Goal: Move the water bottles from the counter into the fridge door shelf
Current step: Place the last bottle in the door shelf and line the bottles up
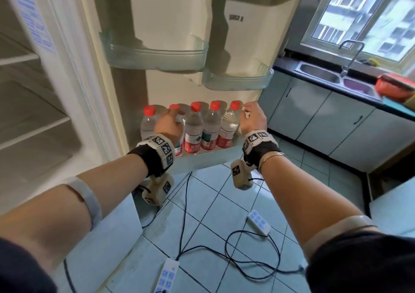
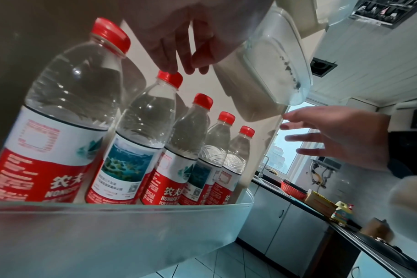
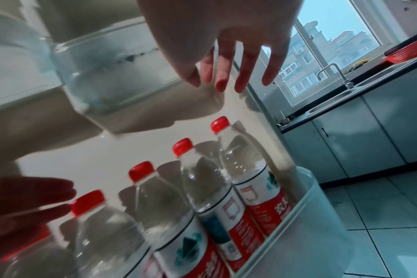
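At the fridge door's bottom shelf: both hands are up among the bottle caps.
Left hand [image 1: 168, 122]: fingers relaxed and pointing down, tips at the red cap of the 2nd bottle from the shelf's left end; it grips nothing.
Right hand [image 1: 252, 118]: fingers spread and straight, holding nothing, just beside the shelf's right end.
Bottles: 5 clear plastic water bottles with red caps and red-and-white labels [image 1: 193, 131] stand upright in 1 row, touching one another, filling the shelf from left end to right end.
Shelf: the pale translucent door shelf [image 2: 131, 235] holds them behind its front rim.
Upper bins: 2 clear plastic door bins [image 1: 157, 54] hang above, nothing visible in them.
Counter: the dark countertop with a steel sink [image 1: 325, 77] shows no water bottles in the part visible.
Progress: the loading looks finished or nearly so; what is left is probably withdrawing the hands, unless more bottles wait out of view.
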`<action>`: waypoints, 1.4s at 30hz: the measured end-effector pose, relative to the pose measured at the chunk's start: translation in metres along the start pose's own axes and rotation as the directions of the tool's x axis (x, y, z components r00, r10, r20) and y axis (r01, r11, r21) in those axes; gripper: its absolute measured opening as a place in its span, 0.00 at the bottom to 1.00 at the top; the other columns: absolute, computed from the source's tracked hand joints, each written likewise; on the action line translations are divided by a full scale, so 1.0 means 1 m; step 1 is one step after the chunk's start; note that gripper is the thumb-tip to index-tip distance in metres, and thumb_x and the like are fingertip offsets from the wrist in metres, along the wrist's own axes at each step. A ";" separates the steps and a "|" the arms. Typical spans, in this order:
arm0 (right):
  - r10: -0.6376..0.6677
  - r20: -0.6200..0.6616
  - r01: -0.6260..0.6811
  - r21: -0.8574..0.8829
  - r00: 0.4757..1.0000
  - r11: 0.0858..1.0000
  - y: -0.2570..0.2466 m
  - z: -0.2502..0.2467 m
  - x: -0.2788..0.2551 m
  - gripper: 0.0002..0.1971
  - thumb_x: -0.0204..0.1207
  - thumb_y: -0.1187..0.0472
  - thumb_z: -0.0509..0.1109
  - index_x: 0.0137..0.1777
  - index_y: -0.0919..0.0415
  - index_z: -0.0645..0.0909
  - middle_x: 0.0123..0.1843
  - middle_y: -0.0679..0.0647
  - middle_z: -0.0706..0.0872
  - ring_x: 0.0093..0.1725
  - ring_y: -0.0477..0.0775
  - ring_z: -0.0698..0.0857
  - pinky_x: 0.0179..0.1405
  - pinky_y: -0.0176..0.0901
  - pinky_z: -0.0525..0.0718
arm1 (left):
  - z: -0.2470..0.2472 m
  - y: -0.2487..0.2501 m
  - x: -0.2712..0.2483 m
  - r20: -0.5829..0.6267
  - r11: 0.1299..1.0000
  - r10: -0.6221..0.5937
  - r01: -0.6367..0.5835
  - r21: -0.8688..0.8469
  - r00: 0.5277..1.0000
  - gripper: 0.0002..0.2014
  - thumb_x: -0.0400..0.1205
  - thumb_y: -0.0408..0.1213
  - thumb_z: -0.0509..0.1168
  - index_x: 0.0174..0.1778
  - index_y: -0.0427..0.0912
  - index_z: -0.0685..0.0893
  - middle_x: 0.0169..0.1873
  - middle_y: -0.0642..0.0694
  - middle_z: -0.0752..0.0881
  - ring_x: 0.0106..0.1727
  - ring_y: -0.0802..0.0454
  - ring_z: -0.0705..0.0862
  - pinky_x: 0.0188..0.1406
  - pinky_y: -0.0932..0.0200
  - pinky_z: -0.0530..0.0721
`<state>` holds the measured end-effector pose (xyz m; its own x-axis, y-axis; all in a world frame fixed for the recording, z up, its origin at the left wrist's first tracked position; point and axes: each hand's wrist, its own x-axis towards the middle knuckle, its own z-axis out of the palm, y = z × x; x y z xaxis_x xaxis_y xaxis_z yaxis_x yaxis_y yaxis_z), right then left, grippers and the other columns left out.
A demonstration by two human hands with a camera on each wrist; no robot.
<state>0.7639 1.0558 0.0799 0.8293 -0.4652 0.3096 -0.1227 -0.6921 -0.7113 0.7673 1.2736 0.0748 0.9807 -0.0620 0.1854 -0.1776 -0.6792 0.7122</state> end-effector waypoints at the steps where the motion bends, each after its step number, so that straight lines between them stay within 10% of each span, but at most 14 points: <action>1: 0.003 -0.024 -0.003 0.018 1.000 1.000 0.006 -0.005 0.008 0.14 0.78 0.60 0.64 0.62 0.61 0.76 0.63 0.59 0.82 0.61 0.60 0.82 0.58 0.46 0.77 | 0.005 0.004 0.003 -0.015 1.000 -0.003 0.003 -0.005 1.000 0.20 0.79 0.23 0.55 0.64 0.40 0.79 0.68 0.40 0.78 0.66 0.40 0.79 0.67 0.52 0.78; 6: 0.079 -0.119 -0.072 0.058 0.990 0.996 0.032 -0.021 0.055 0.19 0.76 0.63 0.65 0.66 0.61 0.70 0.66 0.59 0.76 0.62 0.62 0.80 0.59 0.51 0.77 | 0.033 0.023 0.019 -0.163 0.999 -0.032 0.027 -0.031 0.986 0.19 0.78 0.22 0.55 0.61 0.40 0.81 0.62 0.41 0.81 0.62 0.46 0.81 0.65 0.56 0.78; 14: 0.028 0.107 -0.051 0.219 0.994 0.975 0.040 -0.025 0.122 0.29 0.81 0.61 0.60 0.81 0.59 0.55 0.81 0.57 0.65 0.79 0.57 0.67 0.76 0.48 0.65 | 0.060 0.044 0.026 -0.308 0.992 -0.123 0.127 -0.006 0.943 0.18 0.79 0.21 0.54 0.59 0.38 0.83 0.62 0.40 0.82 0.61 0.45 0.82 0.57 0.63 0.74; 21: -0.024 0.215 -0.086 0.486 0.976 0.870 0.031 -0.020 0.155 0.35 0.77 0.74 0.57 0.81 0.52 0.52 0.76 0.53 0.74 0.72 0.51 0.75 0.74 0.44 0.70 | 0.060 0.047 0.030 -0.320 0.984 -0.152 0.173 0.037 0.935 0.17 0.79 0.21 0.55 0.55 0.40 0.84 0.60 0.40 0.82 0.59 0.45 0.82 0.59 0.62 0.75; 42: 0.015 0.005 -0.016 0.329 1.000 0.944 0.038 -0.074 0.066 0.26 0.80 0.62 0.61 0.78 0.62 0.61 0.73 0.61 0.71 0.72 0.59 0.71 0.71 0.46 0.67 | 0.044 0.064 -0.043 -0.336 0.989 -0.120 0.142 0.043 0.934 0.15 0.78 0.21 0.56 0.52 0.37 0.85 0.56 0.41 0.83 0.54 0.45 0.83 0.58 0.60 0.77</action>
<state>0.7733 0.9580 0.1200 0.8298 -0.4731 0.2960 0.0505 -0.4645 -0.8841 0.7172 1.2008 0.0822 0.9098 0.2694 0.3157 -0.0326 -0.7119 0.7015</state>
